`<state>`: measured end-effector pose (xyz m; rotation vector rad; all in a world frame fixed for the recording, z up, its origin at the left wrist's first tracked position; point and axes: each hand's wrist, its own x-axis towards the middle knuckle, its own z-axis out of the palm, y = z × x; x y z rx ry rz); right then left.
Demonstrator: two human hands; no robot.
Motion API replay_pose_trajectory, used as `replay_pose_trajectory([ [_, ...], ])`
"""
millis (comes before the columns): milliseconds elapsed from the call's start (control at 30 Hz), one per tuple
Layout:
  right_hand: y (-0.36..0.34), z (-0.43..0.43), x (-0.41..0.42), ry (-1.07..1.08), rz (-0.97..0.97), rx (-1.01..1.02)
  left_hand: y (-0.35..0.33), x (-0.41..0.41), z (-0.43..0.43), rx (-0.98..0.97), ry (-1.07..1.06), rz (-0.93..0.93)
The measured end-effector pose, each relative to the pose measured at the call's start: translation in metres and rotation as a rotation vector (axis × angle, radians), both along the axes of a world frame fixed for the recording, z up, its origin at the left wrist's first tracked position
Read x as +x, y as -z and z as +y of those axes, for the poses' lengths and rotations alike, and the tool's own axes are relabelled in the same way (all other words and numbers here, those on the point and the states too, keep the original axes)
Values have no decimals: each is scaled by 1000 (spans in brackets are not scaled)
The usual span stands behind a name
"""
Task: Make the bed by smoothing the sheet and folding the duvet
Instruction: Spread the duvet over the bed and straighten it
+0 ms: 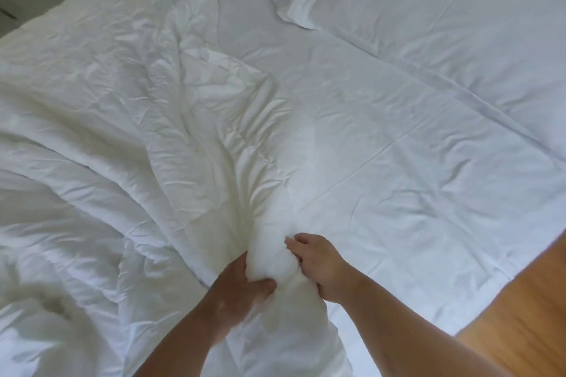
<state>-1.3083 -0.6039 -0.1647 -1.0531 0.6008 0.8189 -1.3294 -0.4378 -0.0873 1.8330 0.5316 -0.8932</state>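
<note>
A crumpled white duvet [116, 119] covers the left half of the bed, and its edge is bunched into a thick roll near the bottom middle. My left hand [242, 288] grips that roll from the left, with the thumb across its front. On the roll's right side, my right hand [318, 263] holds it with curled fingers. The white sheet [413, 138] lies fairly flat on the right half, with a few creases.
A white pillow [413, 0] lies at the top right of the bed. Wooden floor [526, 315] shows at the lower right, beyond the bed's edge. Something pale and blurred stands at the top left corner.
</note>
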Motion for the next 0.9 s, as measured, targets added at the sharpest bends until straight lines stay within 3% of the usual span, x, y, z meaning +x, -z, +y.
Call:
replay_pose_trajectory([
  [100,-10,-26,-1,47,-106,-91,5,-4,-20,155,79,-173],
  [200,-31,-56,-3,-35,-192,-203,6,-9,-33,191,97,-241],
  [300,-68,-91,0,90,-233,-378,4,-13,-42,159,124,-283],
  [467,-161,-150,-28,126,-621,-1253,6,-12,-81,178,460,-380],
  [567,-126,-148,-35,-61,-562,-1561,11,-8,-108,178,653,-315],
  [667,-41,-164,-35,-382,-369,-1489,17,-4,-123,262,867,-145],
  [733,-6,-174,-41,-638,-319,-1222,18,3,-123,316,919,-122],
  [800,-5,-183,-45,-758,-347,-922,20,15,-121,388,851,-232],
  [833,-11,-190,-45,-719,-376,-872,21,23,-121,431,784,-321],
  [900,-22,-212,-32,-347,-391,-1003,20,46,-128,504,662,-493],
])
